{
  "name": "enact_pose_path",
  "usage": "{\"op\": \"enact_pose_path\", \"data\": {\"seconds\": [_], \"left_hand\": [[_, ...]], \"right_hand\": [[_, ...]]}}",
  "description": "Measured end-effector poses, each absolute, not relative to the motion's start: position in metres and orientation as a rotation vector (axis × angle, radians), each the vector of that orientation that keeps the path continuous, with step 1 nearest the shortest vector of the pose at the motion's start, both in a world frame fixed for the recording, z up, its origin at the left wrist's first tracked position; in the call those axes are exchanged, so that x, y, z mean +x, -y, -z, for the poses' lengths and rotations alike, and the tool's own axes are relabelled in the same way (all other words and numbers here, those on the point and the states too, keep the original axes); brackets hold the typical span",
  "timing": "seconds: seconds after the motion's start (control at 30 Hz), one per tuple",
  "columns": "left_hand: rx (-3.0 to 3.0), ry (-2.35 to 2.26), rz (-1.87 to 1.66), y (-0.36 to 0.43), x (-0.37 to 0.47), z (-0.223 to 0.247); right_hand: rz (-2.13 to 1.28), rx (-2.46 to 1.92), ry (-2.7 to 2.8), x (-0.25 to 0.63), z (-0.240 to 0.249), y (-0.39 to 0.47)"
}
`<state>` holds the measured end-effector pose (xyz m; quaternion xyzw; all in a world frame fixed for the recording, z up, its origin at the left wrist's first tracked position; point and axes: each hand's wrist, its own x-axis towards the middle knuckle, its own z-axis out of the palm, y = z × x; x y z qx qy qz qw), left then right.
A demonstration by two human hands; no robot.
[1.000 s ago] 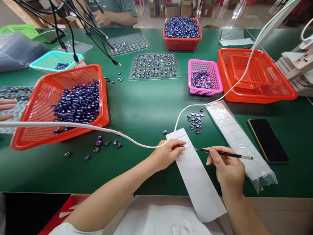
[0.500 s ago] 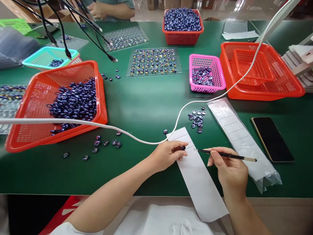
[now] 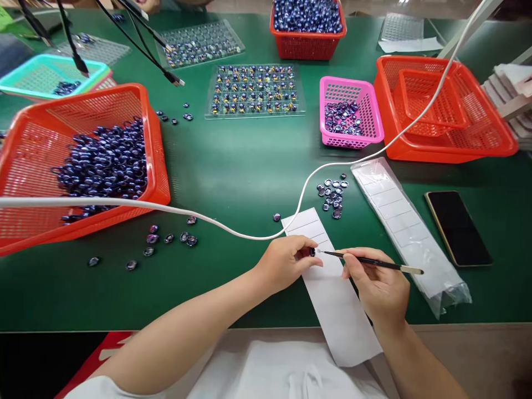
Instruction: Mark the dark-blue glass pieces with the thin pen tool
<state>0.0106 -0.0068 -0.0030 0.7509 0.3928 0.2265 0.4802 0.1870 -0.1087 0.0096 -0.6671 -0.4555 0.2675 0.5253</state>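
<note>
We've got the small dark piece (image 3: pixel 312 252) pinched between our left hand's (image 3: pixel 286 260) thumb and fingers, right at the tips, over the paper strip (image 3: pixel 338 310). Our right hand's (image 3: pixel 376 282) fingers grip the thin black tool (image 3: pixel 374 261), tip just beside the piece.

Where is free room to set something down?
Main patch: between the left orange basket, middle tray, pink basket and white cable. Another: front left, between loose pieces and table edge. Crowded: around left hand, right hand and paper strip.

Leftmost orange basket (image 3: pixel 158 160) partly offscreen.
</note>
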Motion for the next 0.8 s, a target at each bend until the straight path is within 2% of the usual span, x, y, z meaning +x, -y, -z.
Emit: {"op": "enact_pose_path", "data": {"seconds": [0.8], "left_hand": [[1.831,-0.954,-0.561,0.0070,0.0116,0.0029]], "right_hand": [[-0.647,-1.633,1.177,0.1822,-0.0141,0.1056]]}}
